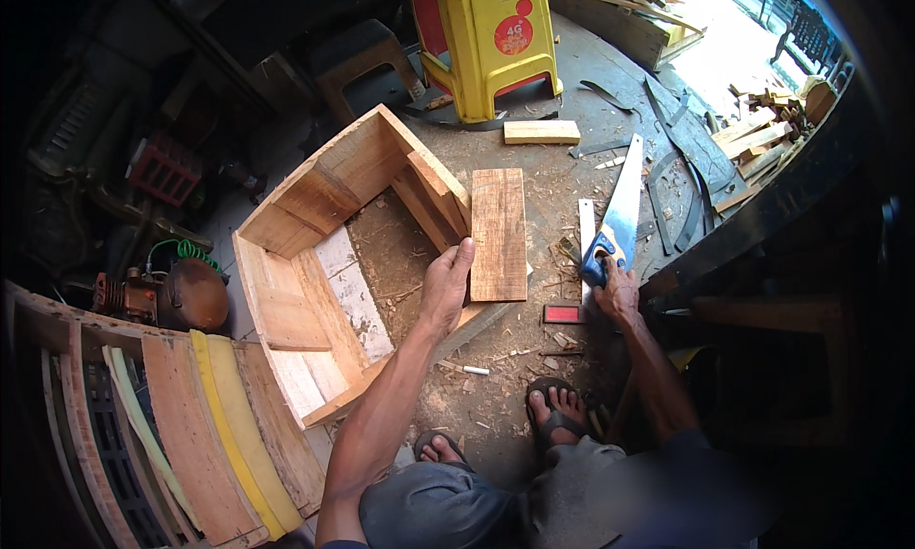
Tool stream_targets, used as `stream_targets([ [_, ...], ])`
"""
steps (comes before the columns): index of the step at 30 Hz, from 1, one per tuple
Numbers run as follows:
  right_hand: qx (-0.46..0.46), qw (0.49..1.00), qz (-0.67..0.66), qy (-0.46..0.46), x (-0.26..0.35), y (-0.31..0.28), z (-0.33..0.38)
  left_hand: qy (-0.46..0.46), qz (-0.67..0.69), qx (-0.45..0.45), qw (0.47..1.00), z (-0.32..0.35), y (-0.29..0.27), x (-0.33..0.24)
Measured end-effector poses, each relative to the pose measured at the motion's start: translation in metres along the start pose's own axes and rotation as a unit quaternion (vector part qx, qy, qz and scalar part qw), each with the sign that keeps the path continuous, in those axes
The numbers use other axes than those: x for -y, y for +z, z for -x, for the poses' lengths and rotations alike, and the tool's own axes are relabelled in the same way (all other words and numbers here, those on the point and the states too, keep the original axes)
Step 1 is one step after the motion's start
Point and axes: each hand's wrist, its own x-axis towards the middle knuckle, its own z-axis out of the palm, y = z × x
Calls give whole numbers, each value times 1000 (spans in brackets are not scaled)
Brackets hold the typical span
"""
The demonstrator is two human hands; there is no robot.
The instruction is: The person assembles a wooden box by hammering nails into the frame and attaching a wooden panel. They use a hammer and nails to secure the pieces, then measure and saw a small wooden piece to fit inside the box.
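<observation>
My left hand [448, 287] is closed at the left edge of a short, rectangular wooden board [499, 234], thumb against its side, the other fingers mostly hidden. The board is beside the corner of an open wooden frame [270, 227] built of planks, which stands on the floor to the left. In my right hand [618, 292] is the blue handle of a handsaw [623, 211], its blade pointing away from me. A pale straight strip like a ruler [586, 230] lies next to the saw, and a red-and-black rectangular block [564, 314] rests nearer my feet.
A yellow plastic stool [486, 49] stands at the far side, with a wood offcut [541, 132] before it. Black strips [686, 187] and shavings litter the floor. Scrap wood [762, 139] is piled far right; a compressor [191, 294] and slatted wooden piece [195, 435] are left.
</observation>
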Motion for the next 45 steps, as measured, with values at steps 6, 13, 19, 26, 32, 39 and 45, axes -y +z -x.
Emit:
stream_targets([
  [6,-59,993,-104,-21,-18,27,17,-9,17,13,1000,1,-2,-1],
  [13,-132,981,-144,-14,-13,46,36,-7,22,20,1000,0,4,-1],
  [19,-143,980,-139,-16,-19,49,32,-11,21,10,1000,-2,4,-1],
  [26,-127,984,-119,-25,-23,57,30,-10,-75,-30,997,-7,-4,10],
  [32,-156,981,-105,-45,-35,72,30,8,-164,-31,986,-5,-5,9],
  [39,-165,980,-102,-49,-34,69,28,59,-139,-68,986,-9,4,15],
  [45,-124,986,-108,-13,-23,59,29,66,-92,-56,992,-13,-6,27],
])
